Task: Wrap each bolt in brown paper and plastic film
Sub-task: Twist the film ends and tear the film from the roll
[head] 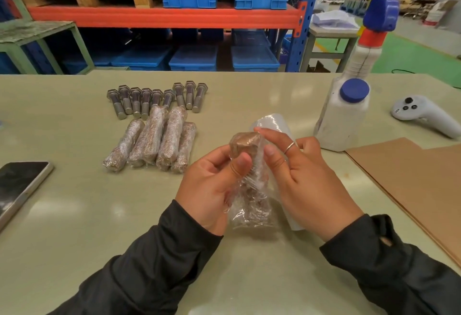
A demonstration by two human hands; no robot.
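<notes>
Head view: the left hand [212, 190] and right hand [301, 180] hold a paper-wrapped bolt [245, 143] upright above the desk [74, 215], fingers of both pinched on the plastic film [252, 205] bunched around it. A film roll [273, 122] lies just behind the right hand. Four wrapped bolts [154, 140] lie side by side left of the hands; bare bolts [154, 99] lie in a row beyond them. Brown paper sheets [411, 177] lie at right.

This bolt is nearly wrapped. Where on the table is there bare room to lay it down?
Bare table lies right of the four film-wrapped bolts, short of the white bottle, and between them and the black phone. Crowded: the far row of bare steel bolts; brown paper sheets at right.
</notes>
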